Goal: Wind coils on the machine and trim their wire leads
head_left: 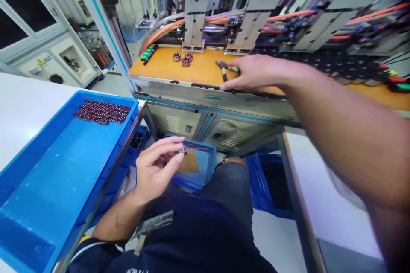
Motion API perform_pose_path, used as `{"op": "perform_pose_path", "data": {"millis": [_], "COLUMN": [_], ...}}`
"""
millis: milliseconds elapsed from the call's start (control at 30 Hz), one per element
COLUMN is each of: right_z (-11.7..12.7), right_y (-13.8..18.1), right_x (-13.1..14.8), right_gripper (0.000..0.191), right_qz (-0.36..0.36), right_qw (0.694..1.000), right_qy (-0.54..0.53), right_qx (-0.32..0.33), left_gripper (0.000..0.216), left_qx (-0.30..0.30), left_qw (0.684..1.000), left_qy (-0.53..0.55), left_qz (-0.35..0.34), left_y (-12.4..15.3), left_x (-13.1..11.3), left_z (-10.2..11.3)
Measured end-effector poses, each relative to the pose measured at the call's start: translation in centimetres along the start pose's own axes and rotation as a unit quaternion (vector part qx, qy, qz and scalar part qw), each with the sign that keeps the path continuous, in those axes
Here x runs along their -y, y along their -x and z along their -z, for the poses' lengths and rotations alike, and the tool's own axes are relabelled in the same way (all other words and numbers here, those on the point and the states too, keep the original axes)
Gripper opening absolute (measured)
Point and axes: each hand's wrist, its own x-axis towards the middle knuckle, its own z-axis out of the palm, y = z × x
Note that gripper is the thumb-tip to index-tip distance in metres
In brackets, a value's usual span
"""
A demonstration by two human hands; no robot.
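A: At the front edge of the orange work plate [198,70], where is the right hand [253,72]?

B: The right hand lies palm down on the plate, fingers extended toward the left, fingertips at the front edge. It rests over the handles of a pair of small green-handled cutters [226,68]. Whether the fingers close on the handles cannot be determined; the hand appears open and flat.

A: State the left hand [156,166].

B: The left hand is held above the lap, below the plate. Thumb and fingers pinch a small wound coil [183,150] at the fingertips. A thin red wire [200,149] runs from the coil to the right.

A: What else lies on the plate?

B: Three small wound stator parts [183,58] sit together in the left half of the plate, well apart from the cutters. A black strip with green buttons [147,54] lies near the rear left corner. Grey machine blocks [195,13] and orange hoses [288,15] stand along the rear edge.

A: And to the left of the operator?

B: A blue plastic tray [48,179] rests on the white table [22,106]. A batch of small dark red parts [102,111] fills its far corner. Blue crates [269,183] stand on the floor beneath the machine, beside the knee.
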Motion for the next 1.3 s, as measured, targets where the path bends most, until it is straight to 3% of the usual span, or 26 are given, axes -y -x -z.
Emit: {"op": "perform_pose_path", "data": {"millis": [100, 200, 300, 400, 433, 467, 533, 600, 633, 733, 867, 967, 1167, 1300], "right_z": [-1.4, -3.8, -6.2, -8.8, -9.8, -11.0, -13.5, -15.4, -16.1, -16.2, -13.9, -12.6, -11.8, -11.7], "right_y": [2.7, 6.1, 10.1, 14.7, 16.3, 17.8, 20.6, 22.8, 23.6, 25.5, 26.2, 25.6, 24.0, 23.6], "right_x": [-2.8, -4.4, -4.2, -2.0, -0.9, 0.1, 2.1, 3.8, 4.4, 5.6, 6.2, 6.4, 6.3, 6.5], "right_gripper": [0.054, 0.059, 0.057, 0.051, 0.049, 0.044, 0.031, 0.026, 0.029, 0.048, 0.053, 0.059, 0.065, 0.067], "right_qz": [0.053, 0.118, 0.173, 0.133, 0.111, 0.054, -0.055, -0.092, -0.09, -0.05, 0.055, 0.128, 0.139, 0.157], "right_qw": [0.998, 0.986, 0.96, 0.943, 0.939, 0.914, 0.81, 0.741, 0.726, 0.717, 0.756, 0.753, 0.766, 0.745], "right_qy": [0.029, 0.008, -0.058, -0.182, -0.234, -0.367, -0.583, -0.649, -0.66, -0.67, -0.646, -0.644, -0.622, -0.643], "right_qx": [-0.023, -0.116, -0.213, -0.244, -0.228, -0.166, 0.035, 0.145, 0.171, 0.186, 0.092, 0.046, 0.083, 0.088], "left_gripper": [0.027, 0.026, 0.025, 0.024, 0.024, 0.024, 0.025, 0.026, 0.026, 0.022, 0.023, 0.026, 0.028, 0.032], "left_qx": [-0.001, 0.007, 0.013, 0.01, 0.007, 0.005, 0.003, 0.008, 0.01, 0.013, 0.027, 0.037, 0.044, 0.054], "left_qw": [1.0, 1.0, 1.0, 1.0, 0.999, 0.999, 0.999, 0.999, 0.999, 0.999, 0.999, 0.999, 0.998, 0.997], "left_qy": [0.003, 0.002, -0.007, -0.021, -0.027, -0.031, -0.037, -0.038, -0.039, -0.046, -0.04, -0.027, -0.042, -0.043], "left_qz": [-0.002, -0.008, -0.009, -0.015, -0.02, -0.024, -0.03, -0.031, -0.029, -0.016, -0.013, -0.02, -0.029, -0.035], "left_y": [0.0, 0.0, -0.1, -0.3, -0.3, -0.4, -0.5, -0.6, -0.6, -0.7, -0.8, -0.8, -0.6, -0.5], "left_x": [0.2, 0.3, 0.4, 0.5, 0.5, 0.5, 0.6, 0.7, 0.7, 0.8, 0.9, 0.8, 0.5, 0.5], "left_z": [-0.2, -0.5, -0.8, -1.0, -1.0, -1.0, -1.0, -0.9, -0.9, -1.1, -1.7, -2.1, -2.0, -1.6]}}
